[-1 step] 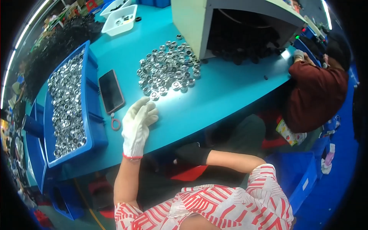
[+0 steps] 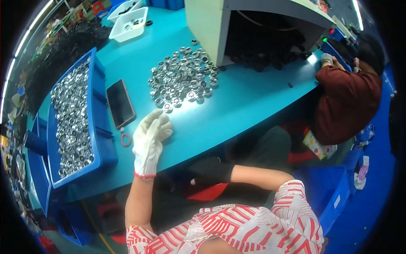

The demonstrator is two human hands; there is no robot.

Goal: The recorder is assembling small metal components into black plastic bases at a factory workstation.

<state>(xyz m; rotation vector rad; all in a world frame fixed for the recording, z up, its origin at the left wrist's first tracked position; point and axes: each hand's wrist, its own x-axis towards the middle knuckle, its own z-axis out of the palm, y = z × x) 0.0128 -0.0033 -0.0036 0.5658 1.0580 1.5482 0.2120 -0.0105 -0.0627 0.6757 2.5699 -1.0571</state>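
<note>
My left hand (image 2: 150, 137), in a white knit glove with a red cuff edge, rests on the turquoise table (image 2: 194, 135) near its front edge. Its fingers are loosely bent, with nothing visible in them. Just beyond the fingertips lies a spread pile of shiny, silvery ring-shaped metal parts (image 2: 182, 78). My right hand (image 2: 211, 170), in a black glove, is held low below the table edge, over my lap. Dark clothing behind it hides the shape of its fingers; one pale fingertip shows. Whether it holds anything cannot be made out.
A blue bin (image 2: 98, 144) full of similar parts stands at left, beside a phone (image 2: 120, 103) with a pink loop. White trays (image 2: 129, 26) sit at the back. A box-like housing (image 2: 205, 25) holds dark pieces. At right, a person in a dark red top (image 2: 347, 99) works.
The whole view has shifted very slightly, with the table things a little further left. Neither hand has clearly changed its pose.
</note>
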